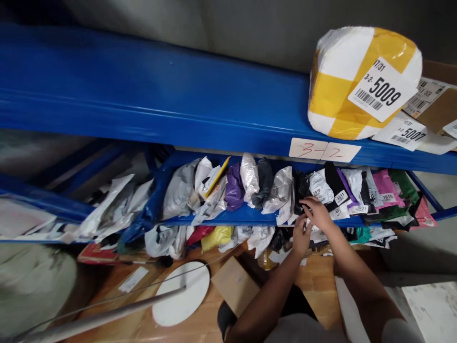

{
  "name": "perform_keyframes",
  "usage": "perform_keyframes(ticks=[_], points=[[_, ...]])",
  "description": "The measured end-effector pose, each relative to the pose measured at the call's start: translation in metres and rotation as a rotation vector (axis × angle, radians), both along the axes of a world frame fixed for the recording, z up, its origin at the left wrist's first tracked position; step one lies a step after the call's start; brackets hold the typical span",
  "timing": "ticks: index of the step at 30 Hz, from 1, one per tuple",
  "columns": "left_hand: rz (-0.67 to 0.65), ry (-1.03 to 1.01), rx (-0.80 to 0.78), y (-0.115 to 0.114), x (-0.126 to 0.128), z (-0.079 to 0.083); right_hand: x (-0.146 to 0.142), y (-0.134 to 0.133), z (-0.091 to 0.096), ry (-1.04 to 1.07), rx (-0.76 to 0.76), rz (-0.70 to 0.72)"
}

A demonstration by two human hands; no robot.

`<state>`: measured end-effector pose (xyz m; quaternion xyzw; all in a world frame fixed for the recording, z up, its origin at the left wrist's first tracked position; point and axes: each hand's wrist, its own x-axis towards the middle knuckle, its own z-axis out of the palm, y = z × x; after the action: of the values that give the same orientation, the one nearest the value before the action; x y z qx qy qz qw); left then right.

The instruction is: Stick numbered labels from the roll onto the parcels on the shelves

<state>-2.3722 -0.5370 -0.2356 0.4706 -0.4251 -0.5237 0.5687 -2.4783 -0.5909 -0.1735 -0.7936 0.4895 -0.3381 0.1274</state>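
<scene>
Both my hands reach to the row of small mailer bags standing on the middle blue shelf. My right hand lies on the bags near a black one, fingers bent and spread over their lower edges. My left hand is just below it at the shelf's front edge, fingers curled against the bags and labels there. What either hand grips, if anything, is hidden among the packets. The bags are grey, white, purple, black and pink, several with numbered labels.
A yellow-and-white taped parcel labelled 5009 sits on the top blue shelf, beside a cardboard box. A tag reads 3-2. More bags fill the lower shelf. A small box and white round disc lie on the wooden floor.
</scene>
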Motion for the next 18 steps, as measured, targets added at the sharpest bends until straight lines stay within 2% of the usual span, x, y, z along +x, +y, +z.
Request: perform_keyframes(ticks=[2,4,8,12,18], points=[[0.092,-0.105,-0.099,-0.001,-0.008,-0.005,-0.007,-0.024,-0.003,0.163,0.018,0.032],[0.216,-0.167,-0.138,0.001,-0.014,-0.011,-0.016,-0.035,-0.009,0.246,0.027,0.053],[0.392,0.023,0.061,-0.005,-0.024,-0.021,-0.033,-0.036,-0.016,0.179,0.078,0.097],[0.418,0.124,0.169,-0.029,-0.036,-0.023,-0.039,-0.032,-0.016,0.043,0.208,0.088],[0.408,0.182,0.246,-0.054,-0.048,-0.025,-0.033,-0.036,-0.019,-0.060,0.286,0.063]])
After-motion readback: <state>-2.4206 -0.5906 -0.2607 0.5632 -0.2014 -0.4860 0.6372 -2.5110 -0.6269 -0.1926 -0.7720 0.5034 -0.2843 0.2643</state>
